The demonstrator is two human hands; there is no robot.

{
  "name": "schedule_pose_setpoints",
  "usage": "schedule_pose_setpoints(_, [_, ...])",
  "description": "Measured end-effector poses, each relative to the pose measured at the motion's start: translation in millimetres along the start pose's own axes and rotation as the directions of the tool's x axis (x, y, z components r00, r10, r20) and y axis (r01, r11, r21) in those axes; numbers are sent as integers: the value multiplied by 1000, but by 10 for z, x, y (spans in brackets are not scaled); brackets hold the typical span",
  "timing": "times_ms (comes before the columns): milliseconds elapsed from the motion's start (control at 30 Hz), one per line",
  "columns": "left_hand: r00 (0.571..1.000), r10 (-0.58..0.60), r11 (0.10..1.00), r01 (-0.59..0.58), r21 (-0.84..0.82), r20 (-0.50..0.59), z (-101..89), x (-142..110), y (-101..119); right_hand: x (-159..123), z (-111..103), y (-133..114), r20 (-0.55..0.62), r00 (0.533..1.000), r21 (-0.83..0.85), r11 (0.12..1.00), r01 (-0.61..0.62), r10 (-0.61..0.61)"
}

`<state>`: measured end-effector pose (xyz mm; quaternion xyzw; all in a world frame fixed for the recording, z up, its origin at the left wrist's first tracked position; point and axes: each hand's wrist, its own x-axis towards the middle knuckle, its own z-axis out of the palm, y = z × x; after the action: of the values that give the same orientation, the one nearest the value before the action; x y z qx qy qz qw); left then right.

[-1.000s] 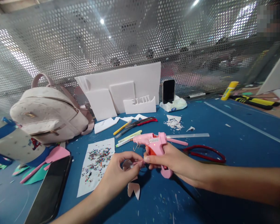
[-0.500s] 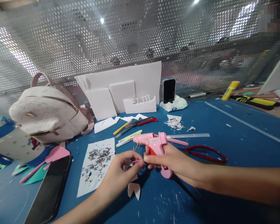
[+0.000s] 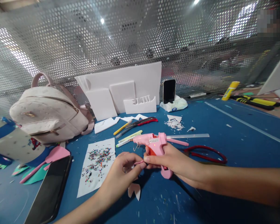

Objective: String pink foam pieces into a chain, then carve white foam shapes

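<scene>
My right hand (image 3: 170, 158) is wrapped round the handle of a pink hot glue gun (image 3: 154, 141), whose nozzle points left and whose clear glue stick (image 3: 189, 136) sticks out at the back. Its thumb and fingertip also meet a small pink strip (image 3: 139, 162). My left hand (image 3: 123, 166) pinches the other end of that strip, thumb against forefinger, just below the nozzle. What else the left palm may hide I cannot make out. Under the left hand lies a pale pink paper cutout (image 3: 134, 190) shaped like wings, partly covered.
A white sheet with scattered beads (image 3: 98, 161) lies left of my hands. Pens (image 3: 129, 138), a utility knife (image 3: 146, 121) and red-handled scissors (image 3: 207, 153) surround the gun. Farther off are a backpack (image 3: 49, 112), a phone (image 3: 49, 189), foam boards (image 3: 135, 77) and foam crumbs (image 3: 175, 123).
My left hand has turned slightly, its fingers closing further over the pink strip. The right hand and the glue gun have stayed almost in place.
</scene>
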<state>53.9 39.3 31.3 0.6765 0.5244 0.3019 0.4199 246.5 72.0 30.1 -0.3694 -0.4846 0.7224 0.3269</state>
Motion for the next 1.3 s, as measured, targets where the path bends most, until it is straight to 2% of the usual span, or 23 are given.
schedule_pose_setpoints(400, [999,-28,995,31,-98,39,-12,-44,34,23,25,-35,22,1000,21,1000,20,-20])
schedule_pose_setpoints(667, [999,-27,989,33,-141,40,-3,-41,-26,-1,37,-45,21,1000,4,1000,17,-18])
schedule_pose_setpoints(800, [999,-45,989,46,-138,12,4,-46,-47,-4,22,-40,27,999,14,1000,17,-18])
schedule_pose_setpoints(1067, [996,59,998,-61,-14,-67,-6,-53,3,11,19,5,22,1000,67,998,20,-21])
schedule_pose_setpoints(1300, [992,45,998,-50,-35,-119,-23,-73,-32,0,11,16,-60,998,135,991,-13,21])
